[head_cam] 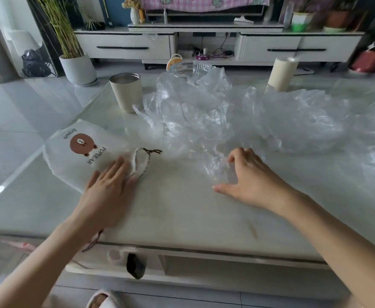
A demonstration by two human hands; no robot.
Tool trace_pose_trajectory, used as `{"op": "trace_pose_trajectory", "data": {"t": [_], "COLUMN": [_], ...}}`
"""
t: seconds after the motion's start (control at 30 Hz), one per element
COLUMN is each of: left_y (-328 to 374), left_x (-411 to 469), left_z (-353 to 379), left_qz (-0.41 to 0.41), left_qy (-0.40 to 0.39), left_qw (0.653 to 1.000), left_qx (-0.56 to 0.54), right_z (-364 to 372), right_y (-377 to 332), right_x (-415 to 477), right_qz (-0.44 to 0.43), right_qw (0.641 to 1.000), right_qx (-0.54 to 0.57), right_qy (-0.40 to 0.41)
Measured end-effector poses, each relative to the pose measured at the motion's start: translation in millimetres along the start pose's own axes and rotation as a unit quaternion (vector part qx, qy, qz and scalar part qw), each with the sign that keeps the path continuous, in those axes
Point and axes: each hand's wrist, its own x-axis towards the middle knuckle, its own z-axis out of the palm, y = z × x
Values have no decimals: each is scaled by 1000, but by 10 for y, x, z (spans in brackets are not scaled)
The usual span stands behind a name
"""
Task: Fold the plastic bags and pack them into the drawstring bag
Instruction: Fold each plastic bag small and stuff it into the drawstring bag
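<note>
Pale tabletop [182, 207]: lower left, left hand [108, 185], fingers flat, steadies the drawstring bag [82, 150]; right hand [248, 176] pinches a plastic bag [217, 167], probably for packing.

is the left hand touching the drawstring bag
Touching. The head view shows the left hand lying flat on the drawstring bag, its straight fingers pressing the cloth beside the open mouth. The right hand pinches a plastic bag.

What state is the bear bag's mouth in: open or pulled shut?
Open. The drawstring bag lies flat and its mouth gapes in an oval by the left hand.
</note>
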Motion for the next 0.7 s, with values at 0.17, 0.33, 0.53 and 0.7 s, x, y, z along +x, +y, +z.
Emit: {"op": "trace_pose_trajectory", "data": {"t": [0.17,0.33,0.53,0.7], "left_y": [55,618,1303,1461], "left_x": [179,-81,-307,-248], "left_z": [-58,-203,-57,53], "left_qz": [-78,107,294,300], "left_qy": [41,217,144,182], "left_qw": [996,966,939,920], "left_qx": [-1,-95,-104,-173], "right_z": [254,58,-64,-88], "right_y": [136,286,280,254], "right_x": [-51,-254,-657,-854], "right_qz": [-72,-88,-170,-181], "right_qw": [980,955,943,921], "right_qx": [-65,24,123,239], "right_qy": [173,283,258,249]}}
